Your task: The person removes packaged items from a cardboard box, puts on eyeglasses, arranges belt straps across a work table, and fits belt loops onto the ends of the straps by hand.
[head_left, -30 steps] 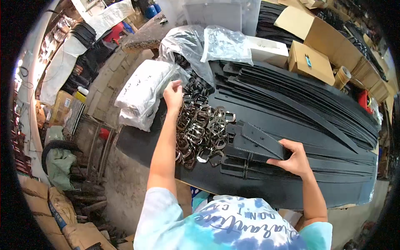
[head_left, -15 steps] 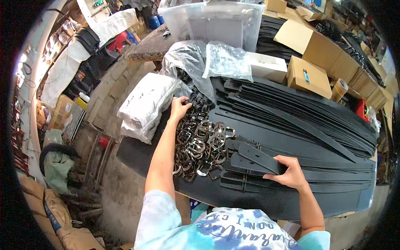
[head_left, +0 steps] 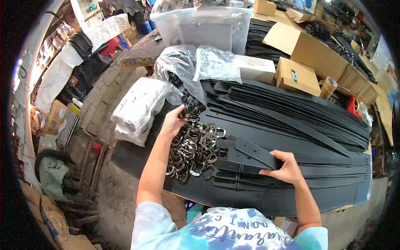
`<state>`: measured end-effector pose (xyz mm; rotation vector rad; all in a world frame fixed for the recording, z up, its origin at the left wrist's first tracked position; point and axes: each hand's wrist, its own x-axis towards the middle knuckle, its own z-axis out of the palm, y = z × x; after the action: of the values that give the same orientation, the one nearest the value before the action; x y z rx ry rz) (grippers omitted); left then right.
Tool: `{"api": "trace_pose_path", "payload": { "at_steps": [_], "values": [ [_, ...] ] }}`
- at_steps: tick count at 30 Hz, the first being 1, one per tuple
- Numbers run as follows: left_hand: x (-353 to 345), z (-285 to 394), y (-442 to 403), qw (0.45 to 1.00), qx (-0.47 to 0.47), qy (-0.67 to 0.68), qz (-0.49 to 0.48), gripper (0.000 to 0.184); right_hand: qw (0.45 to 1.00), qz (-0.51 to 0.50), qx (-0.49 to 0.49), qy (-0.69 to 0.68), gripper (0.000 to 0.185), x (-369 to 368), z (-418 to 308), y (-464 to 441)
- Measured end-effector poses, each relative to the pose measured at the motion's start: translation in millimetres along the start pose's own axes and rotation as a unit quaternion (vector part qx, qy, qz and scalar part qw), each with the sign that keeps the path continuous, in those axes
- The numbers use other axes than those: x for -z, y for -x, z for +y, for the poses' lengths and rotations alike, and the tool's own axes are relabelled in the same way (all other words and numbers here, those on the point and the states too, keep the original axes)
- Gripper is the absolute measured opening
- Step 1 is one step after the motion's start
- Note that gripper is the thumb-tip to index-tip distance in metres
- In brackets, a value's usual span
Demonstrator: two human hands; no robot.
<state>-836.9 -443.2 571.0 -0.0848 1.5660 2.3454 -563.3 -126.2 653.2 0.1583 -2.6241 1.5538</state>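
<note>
My right hand (head_left: 286,168) is closed around a black leather belt strap (head_left: 253,151), thumb below and fingers above. The strap's stitched, punched end points left over other black straps. My left hand (head_left: 173,121) is at a cluster of small black loops (head_left: 192,104), its fingertips pressed together against the cluster's near edge. Whatever is between those fingers is too small to make out. Just below that hand lies a heap of shiny metal belt buckles (head_left: 193,148). The loops spill from a clear plastic bag (head_left: 179,62).
A white wrapped package (head_left: 137,104) lies left of the loops. Long black straps (head_left: 287,112) are stacked across the table's far side. Behind stand a clear plastic bin (head_left: 204,31), a white box (head_left: 256,68), a cardboard box (head_left: 298,77) and a tape roll (head_left: 328,86).
My left hand has drawn slightly toward me at the near edge of the loops, its fingers now closer together. My right hand still holds the strap. The camera view has shifted slightly.
</note>
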Motion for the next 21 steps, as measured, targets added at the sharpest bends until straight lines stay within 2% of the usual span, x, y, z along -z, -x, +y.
{"api": "trace_pose_path", "payload": {
  "at_steps": [3,8,10,11,12,14,18,21],
  "values": [
    [-10.3,-4.2,10.0,0.992,0.064,0.086,-0.068,0.019,1.0,-0.005,-0.022,0.002,0.036,1.5,-2.1,0.6],
    [-36.9,-9.9,30.8,0.993,0.056,0.07,-0.074,0.024,1.0,-0.001,-0.011,-0.007,0.036,1.3,-0.6,-1.2],
    [-46.3,-17.2,37.4,0.998,0.01,0.015,-0.056,0.03,1.0,0.003,-0.01,-0.01,0.036,-0.2,1.7,-2.1],
    [-53.0,-16.7,44.8,0.997,0.012,0.041,-0.066,0.034,1.0,0.001,-0.012,-0.008,0.036,-0.6,2.8,-2.0],
    [-59.6,-18.8,51.5,0.995,0.01,0.058,-0.078,0.031,1.0,0.001,-0.015,-0.005,0.036,-0.7,4.3,-1.6],
    [-73.3,-18.9,71.4,0.985,0.058,0.108,-0.119,0.024,1.0,0.025,-0.011,0.001,0.036,-2.5,5.0,-4.3],
    [-113.9,-34.9,117.8,0.965,0.18,0.092,-0.165,0.019,0.996,0.08,-0.044,-0.024,0.032,1.8,9.4,-9.6],
    [-142.8,-54.5,137.0,0.945,0.21,0.111,-0.226,0.016,0.989,0.143,-0.009,-0.04,0.032,-0.1,15.4,-15.0]
  ]
}}
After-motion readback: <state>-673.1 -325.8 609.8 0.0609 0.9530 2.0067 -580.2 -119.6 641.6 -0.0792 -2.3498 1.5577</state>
